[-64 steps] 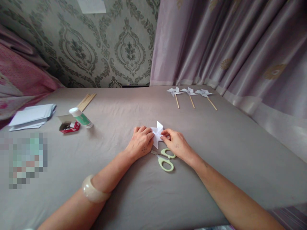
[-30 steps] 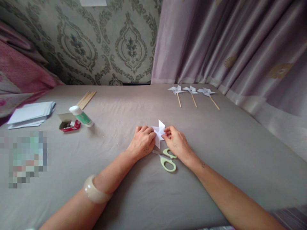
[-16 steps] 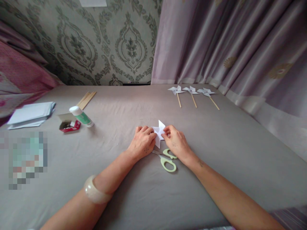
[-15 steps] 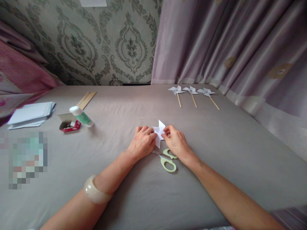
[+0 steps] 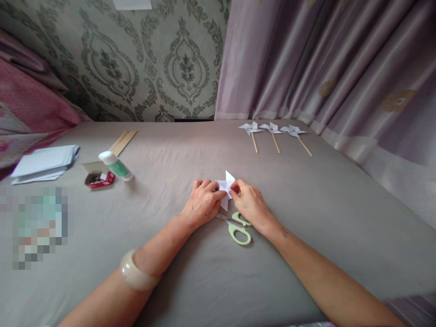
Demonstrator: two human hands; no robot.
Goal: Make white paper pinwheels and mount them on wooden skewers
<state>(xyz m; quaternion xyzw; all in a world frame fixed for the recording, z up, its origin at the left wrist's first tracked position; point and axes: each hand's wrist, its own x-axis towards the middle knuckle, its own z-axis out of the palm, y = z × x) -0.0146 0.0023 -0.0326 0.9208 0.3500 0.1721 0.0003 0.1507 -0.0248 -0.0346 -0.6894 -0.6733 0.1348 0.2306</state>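
A white paper pinwheel [image 5: 225,187] lies between my hands in the middle of the cloth-covered surface, with pointed blades showing above and below. My left hand [image 5: 203,200] is closed on its left side, fingers curled and thumb on the paper. From the right, my right hand [image 5: 250,200] pinches the paper near the pinwheel's centre. Whatever is under the fingertips is hidden. Just below lie scissors with pale green handles [image 5: 240,234], their blades partly covered by my left hand.
Three finished-looking pinwheels on sticks [image 5: 271,129] lie at the back right. To the left are wooden sticks [image 5: 123,143], a white-and-green glue stick [image 5: 117,166], an open red box [image 5: 99,179] of small pieces, and stacked white paper [image 5: 44,161]. A blurred item [image 5: 41,227] lies nearer.
My right fingertips have shifted slightly left, closer to the pinwheel's centre. My left hand keeps its hold, and everything else stays in place.
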